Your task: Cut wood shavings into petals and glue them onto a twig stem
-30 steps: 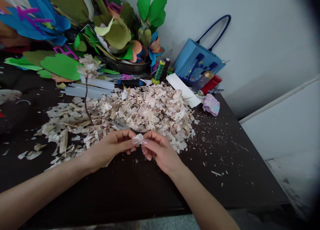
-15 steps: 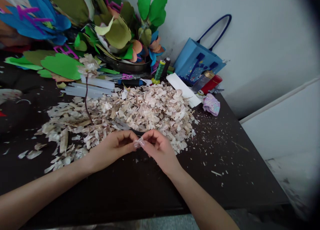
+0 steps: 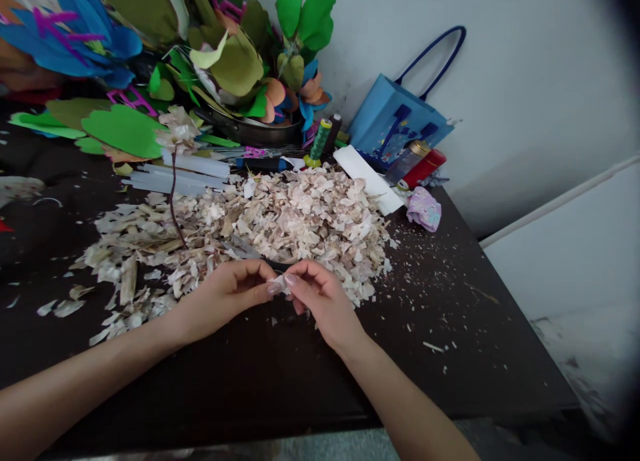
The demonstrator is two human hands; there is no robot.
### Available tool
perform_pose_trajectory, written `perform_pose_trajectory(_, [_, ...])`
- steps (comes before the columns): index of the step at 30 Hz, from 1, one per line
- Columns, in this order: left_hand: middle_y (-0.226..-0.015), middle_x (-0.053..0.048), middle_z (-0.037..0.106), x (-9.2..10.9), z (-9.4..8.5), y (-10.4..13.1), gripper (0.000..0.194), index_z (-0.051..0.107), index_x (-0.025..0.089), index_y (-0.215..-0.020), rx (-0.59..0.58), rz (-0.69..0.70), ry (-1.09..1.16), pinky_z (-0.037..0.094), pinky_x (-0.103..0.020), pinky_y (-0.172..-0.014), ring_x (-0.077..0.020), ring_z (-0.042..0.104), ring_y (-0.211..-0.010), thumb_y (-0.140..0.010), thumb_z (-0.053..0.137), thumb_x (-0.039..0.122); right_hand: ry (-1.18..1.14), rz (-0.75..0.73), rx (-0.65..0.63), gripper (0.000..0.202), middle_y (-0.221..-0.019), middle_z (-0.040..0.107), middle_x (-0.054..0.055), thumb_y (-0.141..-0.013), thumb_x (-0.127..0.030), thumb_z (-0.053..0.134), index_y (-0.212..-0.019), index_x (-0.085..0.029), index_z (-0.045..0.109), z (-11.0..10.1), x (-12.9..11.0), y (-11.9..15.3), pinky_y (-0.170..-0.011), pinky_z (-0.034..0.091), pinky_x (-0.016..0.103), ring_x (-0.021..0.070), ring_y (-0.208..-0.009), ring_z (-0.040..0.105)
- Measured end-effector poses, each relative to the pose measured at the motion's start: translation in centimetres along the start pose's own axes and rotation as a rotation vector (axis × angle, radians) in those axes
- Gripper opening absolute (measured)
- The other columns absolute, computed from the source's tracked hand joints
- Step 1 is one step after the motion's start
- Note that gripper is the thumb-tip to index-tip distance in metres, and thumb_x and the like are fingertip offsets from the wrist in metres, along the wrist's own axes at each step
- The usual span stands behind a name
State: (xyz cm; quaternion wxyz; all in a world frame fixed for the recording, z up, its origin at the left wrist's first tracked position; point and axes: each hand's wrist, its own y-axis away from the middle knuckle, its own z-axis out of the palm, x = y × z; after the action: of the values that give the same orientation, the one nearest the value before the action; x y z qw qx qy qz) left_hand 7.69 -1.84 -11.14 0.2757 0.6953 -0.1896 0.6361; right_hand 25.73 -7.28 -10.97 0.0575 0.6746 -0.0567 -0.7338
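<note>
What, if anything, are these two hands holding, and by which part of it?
A small whitish piece, pinched between thumb and fingers: the left hand has its left side, the right hand its right side. Its full outline is hidden.

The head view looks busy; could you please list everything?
Flakes: uncountable, whitish, table centre
Flowers, leaves: many, multicoloured, back left
Plastic shapes: several, magenta, among flowers
Pan: one, dark, beneath flowers
Stemmed flower: one, pale, left-centre
Sticks: several, whitish, behind flakes
Spools: two, green and dark, behind flakes
Strip: one, white, behind flakes
Bag: one, blue, by wall
Container: one, clear, before bag
Cylinder: one, red, before bag
Bundle: one, lilac, right edge
Table: one, dark, beneath
Left hand: one, bare, pinching flake
Right hand: one, bare, pinching flake
</note>
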Motion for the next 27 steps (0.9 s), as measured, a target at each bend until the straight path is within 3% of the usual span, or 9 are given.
perform_pose_trajectory(10, [-0.072,0.002,0.064,-0.16,0.18,-0.02,0.023,0.068,0.019,-0.079,-0.050,-0.037,0.166,0.041,-0.025,-0.064,-0.0128,0.053,-0.069,-0.084,0.073,0.040,-0.397,0.256,-0.117,0.031,-0.054,0.057,-0.006,-0.073,-0.043,0.084,-0.071,-0.019,0.065,0.11,0.37,-0.55,-0.041,0.033,0.018,0.0068,-0.046,0.047])
perform_pose_trajectory(17, [-0.072,0.001,0.065,-0.27,0.21,-0.06,0.024,0.069,0.018,-0.079,-0.021,-0.057,0.185,0.041,-0.025,-0.064,-0.0126,0.052,-0.067,-0.083,0.074,0.042,-0.365,0.212,-0.106,0.030,-0.056,0.058,-0.005,-0.078,-0.044,0.080,-0.076,-0.019,0.065,-0.01,0.51,-0.50,-0.042,0.035,0.018,0.0064,-0.046,0.046])
perform_pose_trajectory(27, [-0.071,0.001,0.065,0.06,0.17,-0.02,0.026,0.069,0.019,-0.079,0.005,-0.071,0.157,0.042,-0.025,-0.064,-0.0133,0.054,-0.067,-0.083,0.074,0.044,-0.391,0.243,-0.073,0.024,-0.054,0.055,-0.006,-0.075,-0.038,0.080,-0.072,-0.020,0.064,0.00,0.61,-0.60,-0.041,0.031,0.020,0.0077,-0.047,0.047])
